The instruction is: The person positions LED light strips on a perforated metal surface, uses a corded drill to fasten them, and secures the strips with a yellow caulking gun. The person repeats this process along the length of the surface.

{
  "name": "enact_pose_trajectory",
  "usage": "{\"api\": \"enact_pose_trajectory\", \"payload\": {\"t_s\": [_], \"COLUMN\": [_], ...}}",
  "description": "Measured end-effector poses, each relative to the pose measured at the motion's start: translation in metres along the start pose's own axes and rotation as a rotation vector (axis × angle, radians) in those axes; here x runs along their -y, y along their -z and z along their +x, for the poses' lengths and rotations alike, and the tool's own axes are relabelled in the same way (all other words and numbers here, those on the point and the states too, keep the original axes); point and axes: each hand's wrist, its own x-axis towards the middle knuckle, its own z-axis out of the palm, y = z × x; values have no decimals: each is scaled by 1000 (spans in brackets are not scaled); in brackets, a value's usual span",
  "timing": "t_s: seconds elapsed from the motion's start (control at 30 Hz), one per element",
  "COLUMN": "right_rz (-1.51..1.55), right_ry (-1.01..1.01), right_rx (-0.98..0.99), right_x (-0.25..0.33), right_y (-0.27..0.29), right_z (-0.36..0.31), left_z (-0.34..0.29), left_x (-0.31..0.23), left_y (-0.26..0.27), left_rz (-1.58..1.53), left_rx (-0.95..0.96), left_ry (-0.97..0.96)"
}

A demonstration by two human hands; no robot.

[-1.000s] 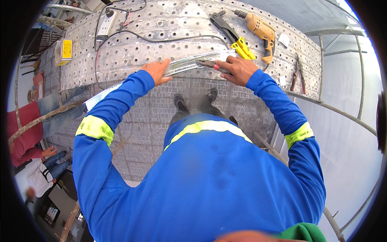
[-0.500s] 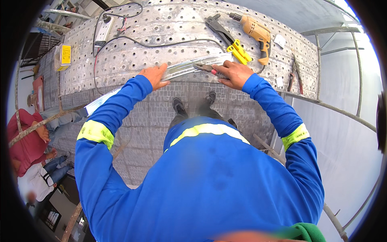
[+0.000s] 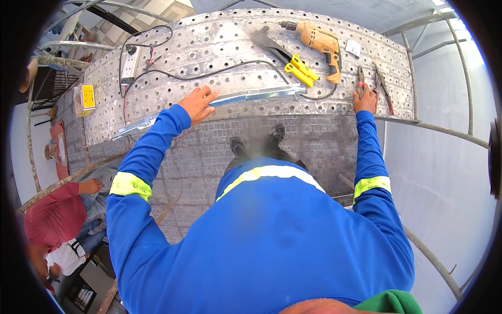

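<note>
My left hand is closed around a long, shiny metal channel, with the thumb on its near side. The channel lies aslant along the near edge of the perforated metal platform, its left end sticking out past my forearm. Over at the platform's right side, my right hand grips the handles of a pair of pliers, jaws pointing away from me. Just right of that hand lies another long-handled hand tool with red on its handles.
Yellow-handled snips and a yellow corded drill lie beyond the channel. A black cable runs to a white power strip. A yellow-and-white box stands at the left. Scaffold pipes flank the platform. People are at lower left.
My right hand has left the channel and moved right with the pliers, down to the platform beside the other tool. My left hand stays on the channel, which now lies turned edge-on.
</note>
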Motion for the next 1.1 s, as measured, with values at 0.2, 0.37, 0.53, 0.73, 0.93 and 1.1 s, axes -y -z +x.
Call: {"api": "enact_pose_trajectory", "payload": {"t_s": [0.2, 0.37, 0.53, 0.73, 0.93, 1.1], "right_rz": [599, 576, 670, 725, 577, 299], "right_ry": [810, 1017, 1100, 986, 862, 298], "right_rx": [83, 130, 232, 284, -27, 112], "right_x": [138, 231, 234, 236, 177, 97], "right_y": [76, 63, 38, 27, 48, -12], "right_z": [-72, -93, -81, -89, -27, 101], "left_z": [-2, 22, 55, 62, 54, 55], "left_x": [-4, -41, -80, -81, -92, -89], "left_y": [-12, -27, -55, -64, -80, -79], "left_rz": [196, 41, -104, -64, 45, 48], "left_rx": [-125, -355, -605, -797, -902, -896], "left_ry": [-39, 80, 197, 199, 167, 158]}}
